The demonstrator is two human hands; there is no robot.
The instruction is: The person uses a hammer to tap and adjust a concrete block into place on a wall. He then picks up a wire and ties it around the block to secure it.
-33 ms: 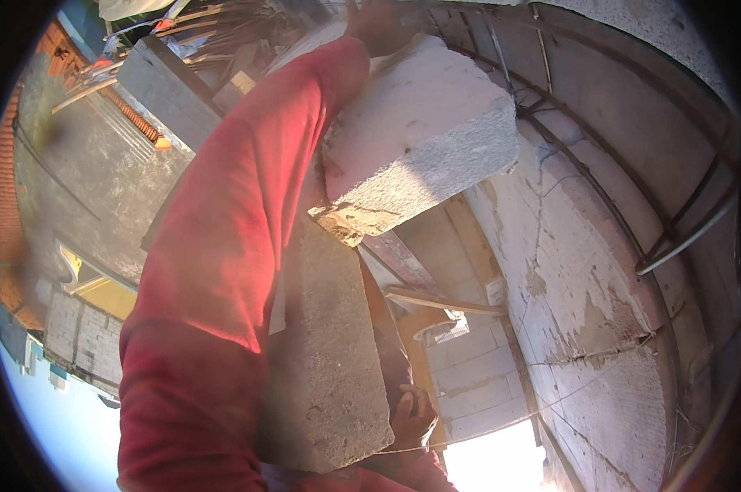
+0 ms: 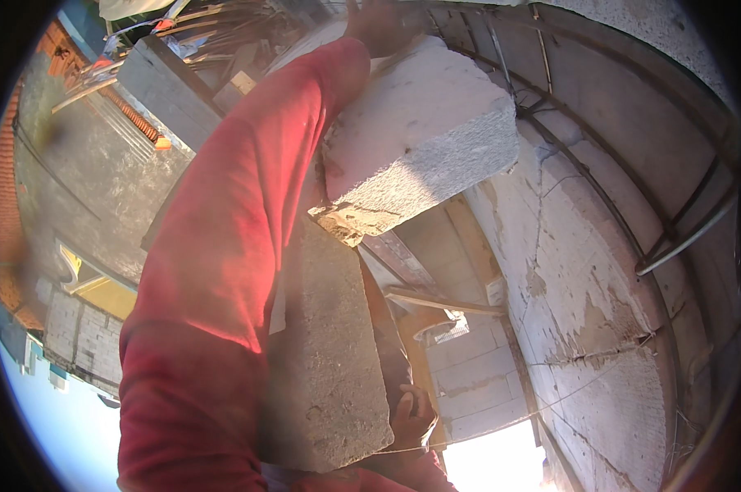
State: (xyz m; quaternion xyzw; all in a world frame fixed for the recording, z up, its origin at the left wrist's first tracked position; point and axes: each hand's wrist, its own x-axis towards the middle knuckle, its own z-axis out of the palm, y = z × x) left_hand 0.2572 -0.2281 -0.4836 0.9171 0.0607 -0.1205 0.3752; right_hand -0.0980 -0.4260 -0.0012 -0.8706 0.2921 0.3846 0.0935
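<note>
My left arm [image 2: 215, 271], in a red sleeve, reaches from the lower left up to the top. There my left hand [image 2: 380, 29] is at the far end of a pale, rough-faced masonry block [image 2: 420, 115]; it is dark and hazy, and its fingers do not show clearly. Below that block, a long grey block [image 2: 325, 361] stretches toward me, under and beside my forearm. By its lower right edge is my right hand [image 2: 414, 420], fingers curled in. What it holds, if anything, is hidden. A thin string [image 2: 469, 444] runs off to the right near it.
On the right rises a pale block wall [image 2: 575, 303] with cracked mortar, and metal bars [image 2: 682, 246] curve along it. Wooden boards [image 2: 444, 302] cross the gap below the blocks. To the left are a concrete surface [image 2: 84, 180], a grey slab [image 2: 165, 94] and orange roof tiles [image 2: 2, 189].
</note>
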